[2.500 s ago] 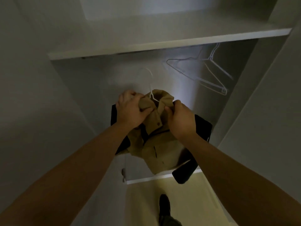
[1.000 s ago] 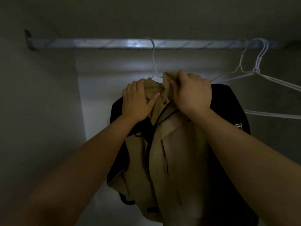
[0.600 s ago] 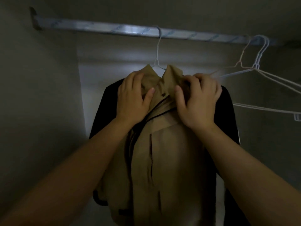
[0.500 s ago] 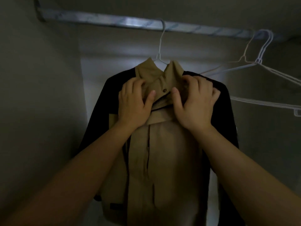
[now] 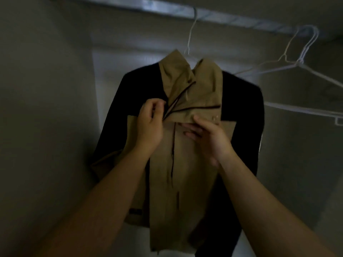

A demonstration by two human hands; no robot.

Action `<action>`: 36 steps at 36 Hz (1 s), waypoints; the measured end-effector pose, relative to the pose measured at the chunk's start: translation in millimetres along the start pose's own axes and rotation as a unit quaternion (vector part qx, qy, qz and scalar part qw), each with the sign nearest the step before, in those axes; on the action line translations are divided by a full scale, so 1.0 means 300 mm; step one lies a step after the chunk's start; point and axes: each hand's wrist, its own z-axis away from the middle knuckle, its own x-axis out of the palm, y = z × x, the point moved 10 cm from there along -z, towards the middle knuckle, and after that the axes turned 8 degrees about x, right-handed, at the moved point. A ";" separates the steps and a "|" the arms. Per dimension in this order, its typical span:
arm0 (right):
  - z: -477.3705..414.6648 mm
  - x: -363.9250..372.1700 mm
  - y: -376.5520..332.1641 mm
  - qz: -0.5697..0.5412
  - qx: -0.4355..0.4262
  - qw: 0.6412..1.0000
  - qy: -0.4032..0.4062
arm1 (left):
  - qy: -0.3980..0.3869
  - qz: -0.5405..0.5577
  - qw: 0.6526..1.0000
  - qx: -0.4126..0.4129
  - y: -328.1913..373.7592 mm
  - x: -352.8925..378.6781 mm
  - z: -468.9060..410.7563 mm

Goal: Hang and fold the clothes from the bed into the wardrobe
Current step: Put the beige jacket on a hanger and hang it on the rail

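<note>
We see metal rail (image 5: 148,8) across top of wardrobe (image 5: 46,108), sloping down to right, blurred. Near middle: wire hanger (image 5: 190,33) hooked over rail, carrying tan-and-black shirt (image 5: 185,164), front toward us. Farther right we make out empty wire hangers (image 5: 298,62), hooks close together on rail, frames tilted.

Dim, low-contrast exposure. Brightest area: back wall (image 5: 130,58) directly below the clothes rail (image 5: 167,11), which carries a dull sheen. Side wall (image 5: 37,108) left of the rail in deep shadow. Tan shirt (image 5: 185,164) under the rail softened by motion blur. Rail bowed by wide-angle distortion.
</note>
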 end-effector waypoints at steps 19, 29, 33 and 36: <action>0.150 -0.426 0.725 0.473 0.142 0.844 0.209 | -0.161 0.154 0.881 -0.417 -0.598 0.256 0.662; 0.182 -0.592 0.863 0.556 0.156 0.792 0.200 | -0.257 0.053 0.911 -0.318 -0.610 0.330 0.708; 0.216 -0.634 0.912 0.491 0.184 0.831 0.184 | -0.271 -0.016 0.891 -0.364 -0.717 0.309 0.864; 0.246 -0.632 0.950 0.445 0.178 0.860 0.177 | -0.277 -0.051 0.849 -0.448 -0.819 0.281 1.053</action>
